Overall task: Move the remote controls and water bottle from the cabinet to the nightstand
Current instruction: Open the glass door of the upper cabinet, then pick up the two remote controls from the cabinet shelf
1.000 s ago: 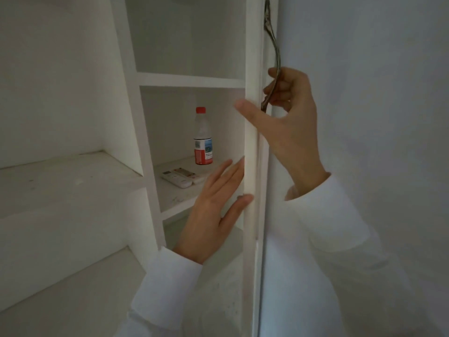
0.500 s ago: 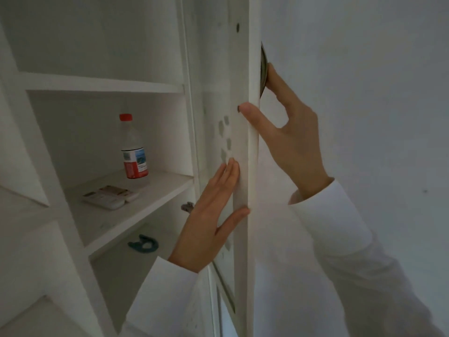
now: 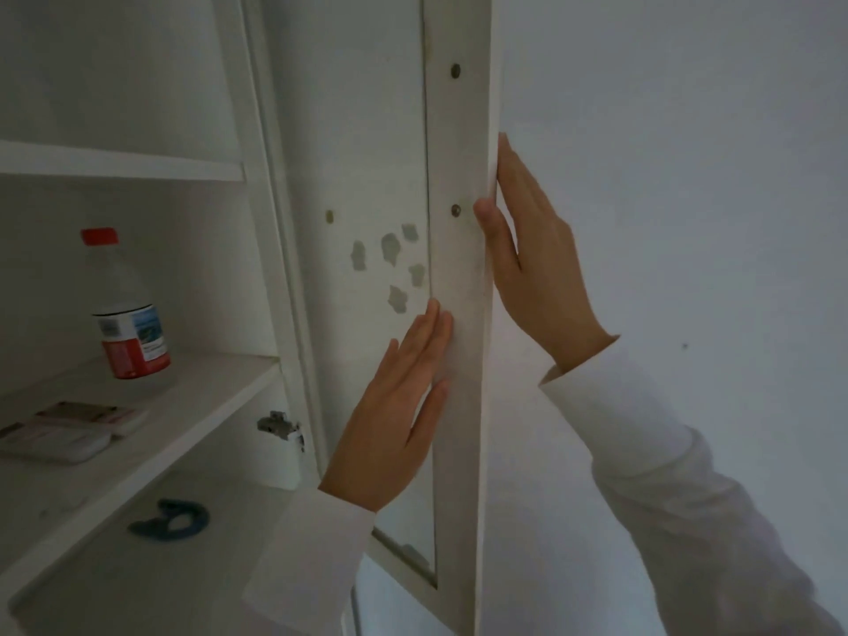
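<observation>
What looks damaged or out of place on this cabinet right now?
The inside of the open cabinet door has a cluster of grey patches where the white finish seems chipped off, just above the left hand. On the lower shelf lies a lone dark blue curved object, too blurred to identify. The water bottle stands upright.

Upright water bottle (image 3: pixel 130 314) behind two remotes (image 3: pixel 69 429), shelved.

Both arms are dressed in long white sleeves of a plain, soft-looking cloth with no print or marking. The left sleeve (image 3: pixel 316 534) ends in a straight cuff at the wrist, leaving the left hand (image 3: pixel 394 406) bare. The right sleeve (image 3: pixel 679 498) creases loosely along the forearm, its cuff meeting the bare right hand (image 3: pixel 537 273); no rings, watch or gloves show.
</observation>
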`<state>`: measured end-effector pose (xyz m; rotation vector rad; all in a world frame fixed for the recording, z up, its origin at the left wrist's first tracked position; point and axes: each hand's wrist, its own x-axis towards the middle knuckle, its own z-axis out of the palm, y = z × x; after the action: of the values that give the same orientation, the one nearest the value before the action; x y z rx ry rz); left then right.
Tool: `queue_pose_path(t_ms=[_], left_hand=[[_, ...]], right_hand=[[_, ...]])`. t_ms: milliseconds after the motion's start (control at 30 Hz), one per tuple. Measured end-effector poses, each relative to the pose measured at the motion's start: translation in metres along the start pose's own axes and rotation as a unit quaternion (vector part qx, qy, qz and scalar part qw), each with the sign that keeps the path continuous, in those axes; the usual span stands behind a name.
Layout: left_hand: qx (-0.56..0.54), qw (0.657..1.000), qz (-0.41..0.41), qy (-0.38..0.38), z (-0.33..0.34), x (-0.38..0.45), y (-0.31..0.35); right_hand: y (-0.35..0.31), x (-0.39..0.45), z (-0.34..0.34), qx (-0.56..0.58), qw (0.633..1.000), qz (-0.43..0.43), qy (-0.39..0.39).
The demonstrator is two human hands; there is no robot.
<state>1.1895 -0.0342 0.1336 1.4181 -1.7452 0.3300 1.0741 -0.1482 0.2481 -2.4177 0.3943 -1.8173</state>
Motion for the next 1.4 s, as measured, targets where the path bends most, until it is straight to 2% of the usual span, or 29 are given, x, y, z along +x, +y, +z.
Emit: queue_pose_path(t_ms=[267,533,867,1400], left_hand=[[0.029,1.0,0.005,0.003,0.035,0.031,-0.011],[0.046,0.999,-0.009,0.018,0.074,0.066,-0.03],[0.054,0.998,-0.032,0.021,0.115,0.1,-0.054],[0.089,0.995,-0.04,0.02,0.111,0.098,-0.048]], right_hand=[[0.046,0.012,-0.001,-0.084,0.996,0.007,-0.003],[0.106,0.033,0.006,-0.119,0.992,-0.038,-0.009],[0.165,0.051,0.021,-0.093,0.994,-0.034,-0.048],[0.166,0.047,0.021,-0.022,0.997,-0.064,-0.026]])
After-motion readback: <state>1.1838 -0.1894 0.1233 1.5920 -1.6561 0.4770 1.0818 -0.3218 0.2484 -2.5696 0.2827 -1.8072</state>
